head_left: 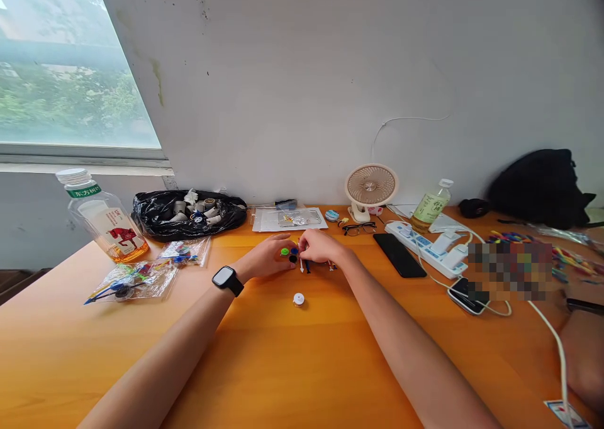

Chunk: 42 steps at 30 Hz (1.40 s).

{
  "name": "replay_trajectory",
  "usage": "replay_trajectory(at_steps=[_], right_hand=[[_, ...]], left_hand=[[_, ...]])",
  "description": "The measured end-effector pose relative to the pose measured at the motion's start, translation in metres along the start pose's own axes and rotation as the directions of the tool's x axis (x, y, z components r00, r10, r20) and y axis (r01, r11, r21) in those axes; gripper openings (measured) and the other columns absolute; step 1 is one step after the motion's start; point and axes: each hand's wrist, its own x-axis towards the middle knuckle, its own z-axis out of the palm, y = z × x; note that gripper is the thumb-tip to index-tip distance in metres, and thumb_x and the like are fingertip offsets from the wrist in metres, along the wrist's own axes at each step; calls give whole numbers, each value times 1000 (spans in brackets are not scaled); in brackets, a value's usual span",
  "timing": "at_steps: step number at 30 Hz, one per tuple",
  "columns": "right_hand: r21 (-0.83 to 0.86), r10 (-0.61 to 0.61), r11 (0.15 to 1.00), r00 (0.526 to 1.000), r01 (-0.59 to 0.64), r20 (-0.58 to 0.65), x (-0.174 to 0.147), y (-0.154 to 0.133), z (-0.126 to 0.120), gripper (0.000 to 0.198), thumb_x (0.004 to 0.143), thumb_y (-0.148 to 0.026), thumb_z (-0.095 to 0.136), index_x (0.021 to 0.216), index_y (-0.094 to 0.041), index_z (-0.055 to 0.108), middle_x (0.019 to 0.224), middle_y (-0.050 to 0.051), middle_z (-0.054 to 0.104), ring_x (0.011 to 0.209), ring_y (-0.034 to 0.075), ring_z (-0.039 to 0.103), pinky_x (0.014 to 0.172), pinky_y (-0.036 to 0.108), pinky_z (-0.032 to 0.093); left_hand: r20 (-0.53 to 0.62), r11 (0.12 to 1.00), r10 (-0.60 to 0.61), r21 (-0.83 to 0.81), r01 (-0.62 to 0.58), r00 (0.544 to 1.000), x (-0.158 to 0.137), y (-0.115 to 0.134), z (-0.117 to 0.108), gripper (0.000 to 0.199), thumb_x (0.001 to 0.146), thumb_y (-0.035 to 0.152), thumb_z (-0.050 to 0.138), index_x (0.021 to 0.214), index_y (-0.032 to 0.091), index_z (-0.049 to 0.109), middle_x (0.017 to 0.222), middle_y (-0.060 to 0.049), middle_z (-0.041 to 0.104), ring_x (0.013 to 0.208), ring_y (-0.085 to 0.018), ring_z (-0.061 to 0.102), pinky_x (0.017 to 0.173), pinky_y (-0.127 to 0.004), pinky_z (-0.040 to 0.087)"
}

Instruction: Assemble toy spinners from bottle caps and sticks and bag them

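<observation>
My left hand [268, 256], a black watch on its wrist, curls its fingers and thumb around a small cluster of round plastic pieces. A green piece [284, 251] and a black disc [293, 259] show between the fingers, with a blue piece [294, 250] beside them. My right hand [319, 246] meets the left one, its fingers pinched together at the cluster; what they grip is hidden. Below the right fingertips points a white arrow-shaped piece [302, 265], next to a small dark blue piece [308, 267]. Nearer to me stands a small white round piece [299, 300].
Left are a tea bottle [116, 228], clear bags of parts [136, 281] and a black plastic bag [189, 218]. Behind lie papers [264, 221], a fan [371, 187] and glasses [359, 229]. Right are a phone [399, 255], a power strip [419, 246] with cables, and another person's arm [585, 353].
</observation>
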Motion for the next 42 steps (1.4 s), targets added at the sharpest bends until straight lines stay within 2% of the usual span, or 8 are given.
replay_trajectory(at_steps=[6,11,18,22,26,30,34,42], right_hand=[[151,-92,983,994,101,-67,-4,8,-20,6,72,-13,71,74,-17,76,61,-1,66,57,13,56,53,23,35],[353,-157,907,964,227,-217,-7,11,-35,12,79,-26,71,80,-15,74,68,0,67,65,13,59,59,23,42],[847,-32,436,945,306,-325,-18,8,-50,23,70,-34,84,74,-18,68,85,0,70,64,9,59,52,18,41],[947,-11,172,961,273,-275,-18,8,-53,21,68,-26,83,70,-17,65,109,5,75,80,14,72,62,20,55],[958,49,44,957,283,-285,-12,8,-50,20,64,-18,80,63,-18,60,93,6,78,77,14,72,72,22,59],[947,120,66,940,315,-321,-12,6,-49,22,62,-20,82,64,-19,60,80,3,77,69,13,69,65,21,56],[915,153,235,917,328,-368,-25,5,-40,35,59,-24,91,82,-19,66,80,1,76,64,12,68,60,22,54],[841,154,496,932,215,-328,-66,37,28,43,78,-50,82,104,-18,71,87,6,77,53,11,58,48,23,42]], left_hand=[[-30,996,-71,-55,69,997,0,0,10,75,87,50,78,152,24,49,134,-12,70,122,-31,67,105,-44,53],[-64,996,-67,-63,63,996,-1,-7,17,76,90,51,76,155,26,47,142,-12,66,127,-31,65,109,-45,52],[-113,999,-42,-24,40,993,-5,-8,22,78,90,58,74,156,25,48,153,-12,58,138,-32,56,117,-47,47],[-139,1000,-12,12,13,990,-5,-7,27,71,94,54,71,155,27,50,143,-12,66,129,-32,61,111,-49,50],[-148,1000,-14,4,14,989,-4,-7,29,66,94,52,72,153,30,53,136,-10,69,122,-31,65,106,-47,52],[-159,1000,2,-19,-5,987,-5,-5,28,61,93,51,73,149,31,57,133,-8,71,121,-29,66,107,-46,52],[-222,999,2,-33,-10,975,-10,-2,27,69,91,53,75,152,29,52,141,-10,66,130,-30,61,113,-48,49],[-259,990,-110,55,129,960,-34,2,29,64,97,51,67,151,22,49,146,-14,62,136,-34,56,117,-54,46]])
